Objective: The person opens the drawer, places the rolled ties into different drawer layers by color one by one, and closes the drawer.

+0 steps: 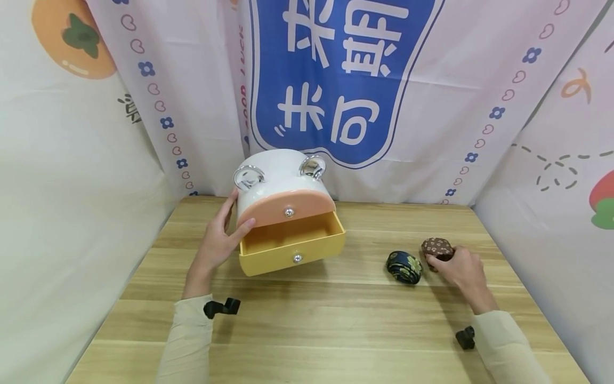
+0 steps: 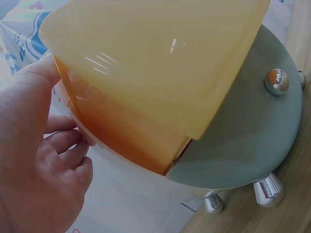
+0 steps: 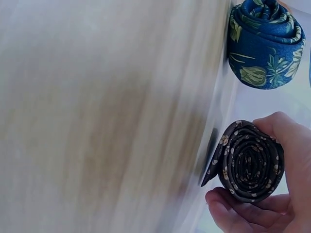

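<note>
A small white drawer cabinet with two chrome ears stands at the back left of the table. Its yellow drawer is pulled out, and nothing shows inside. My left hand holds the cabinet's left side, thumb at the front edge by the peach drawer, fingers along the side wall. On the right, my right hand grips a rolled brown necktie with small pale flowers between thumb and fingers. Left of it lies a rolled dark blue necktie with yellow-green flowers.
A green lower drawer with a chrome knob and chrome feet show in the left wrist view. The wood-grain table is bounded by printed cloth at the back and both sides.
</note>
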The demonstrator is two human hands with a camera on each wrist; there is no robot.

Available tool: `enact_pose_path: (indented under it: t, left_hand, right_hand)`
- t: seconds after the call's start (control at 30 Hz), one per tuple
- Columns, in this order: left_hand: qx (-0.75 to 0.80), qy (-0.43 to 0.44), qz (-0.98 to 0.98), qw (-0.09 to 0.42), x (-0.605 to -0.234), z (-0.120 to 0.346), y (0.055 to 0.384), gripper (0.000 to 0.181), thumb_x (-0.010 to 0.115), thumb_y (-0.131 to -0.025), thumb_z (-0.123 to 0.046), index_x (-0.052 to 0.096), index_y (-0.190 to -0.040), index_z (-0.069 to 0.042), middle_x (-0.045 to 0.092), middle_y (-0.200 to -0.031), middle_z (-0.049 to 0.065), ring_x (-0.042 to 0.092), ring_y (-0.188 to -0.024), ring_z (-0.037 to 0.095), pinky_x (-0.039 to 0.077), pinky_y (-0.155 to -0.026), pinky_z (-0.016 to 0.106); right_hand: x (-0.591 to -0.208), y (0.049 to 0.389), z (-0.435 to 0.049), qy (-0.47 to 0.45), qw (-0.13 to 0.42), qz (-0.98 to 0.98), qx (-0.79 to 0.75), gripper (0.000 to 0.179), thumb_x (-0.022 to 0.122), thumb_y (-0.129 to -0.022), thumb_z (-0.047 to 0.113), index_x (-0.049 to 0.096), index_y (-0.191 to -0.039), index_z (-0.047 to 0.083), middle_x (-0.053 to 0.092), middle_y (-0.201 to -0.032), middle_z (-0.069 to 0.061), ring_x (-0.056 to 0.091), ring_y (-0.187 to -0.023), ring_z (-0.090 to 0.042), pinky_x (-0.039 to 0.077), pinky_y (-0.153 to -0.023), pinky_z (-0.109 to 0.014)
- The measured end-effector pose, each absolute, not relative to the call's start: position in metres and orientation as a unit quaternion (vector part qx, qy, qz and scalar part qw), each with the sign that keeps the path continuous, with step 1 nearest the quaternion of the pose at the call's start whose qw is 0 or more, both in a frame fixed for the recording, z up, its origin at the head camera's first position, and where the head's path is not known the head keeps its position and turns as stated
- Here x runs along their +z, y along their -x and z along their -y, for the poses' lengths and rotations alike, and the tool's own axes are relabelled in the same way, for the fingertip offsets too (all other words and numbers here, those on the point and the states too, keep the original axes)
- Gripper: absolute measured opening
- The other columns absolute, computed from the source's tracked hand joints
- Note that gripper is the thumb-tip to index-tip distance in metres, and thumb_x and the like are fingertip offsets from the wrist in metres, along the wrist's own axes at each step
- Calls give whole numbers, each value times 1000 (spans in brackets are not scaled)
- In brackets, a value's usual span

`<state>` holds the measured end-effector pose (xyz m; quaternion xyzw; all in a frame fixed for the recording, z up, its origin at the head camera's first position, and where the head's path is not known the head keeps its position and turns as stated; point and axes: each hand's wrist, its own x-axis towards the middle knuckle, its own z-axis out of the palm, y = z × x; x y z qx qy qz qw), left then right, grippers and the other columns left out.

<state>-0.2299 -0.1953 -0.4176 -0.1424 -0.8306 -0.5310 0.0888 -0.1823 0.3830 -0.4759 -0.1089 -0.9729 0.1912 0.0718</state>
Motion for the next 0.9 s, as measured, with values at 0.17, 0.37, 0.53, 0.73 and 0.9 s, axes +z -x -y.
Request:
enact_pose_path:
  t: [0.17, 0.37, 0.53, 0.73, 0.9]
  left_hand:
    - [-533, 145, 828, 91, -418, 195, 230, 86, 70, -101, -38, 17, -170, -36, 13, -178, -9, 14, -167, 29, 20, -134, 60]
    - [-536, 148, 826, 91, -417, 195, 230, 87, 70, -101, -37, 17, -170, -34, 12, -178, -9, 13, -167, 29, 18, -135, 58]
    - [-536, 148, 826, 89, -417, 194, 230, 86, 70, -101, -38, 18, -170, -35, 12, -178, -10, 12, -167, 29, 18, -135, 58]
    - [-539, 148, 824, 90, -417, 195, 231, 86, 70, -101, -37, 18, -170, -35, 12, -178, -9, 12, -167, 28, 18, -135, 59]
    - [-540, 145, 824, 88, -418, 195, 230, 86, 70, -101, -37, 18, -169, -36, 12, -178, -10, 12, -167, 28, 18, -135, 58]
  right_hand:
    - [-473, 181, -385, 102, 73, 974, 190, 75, 81, -87, 51, 63, -103, -20, 67, -99, -44, 68, -85, -53, 63, -74, -62]
    - [-470, 181, -385, 95, 81, 975, 183, 75, 81, -87, 51, 64, -103, -20, 68, -98, -43, 68, -86, -54, 61, -75, -63]
    - [-466, 179, -386, 90, 78, 977, 178, 74, 81, -87, 50, 64, -101, -20, 67, -96, -43, 67, -83, -53, 61, -73, -62]
    - [-462, 178, -385, 86, 76, 978, 176, 72, 81, -87, 51, 65, -101, -18, 68, -96, -41, 68, -81, -51, 60, -70, -59]
    - [-454, 176, -383, 81, 76, 977, 180, 73, 80, -88, 51, 65, -104, -18, 68, -96, -41, 68, -81, -49, 61, -70, -58]
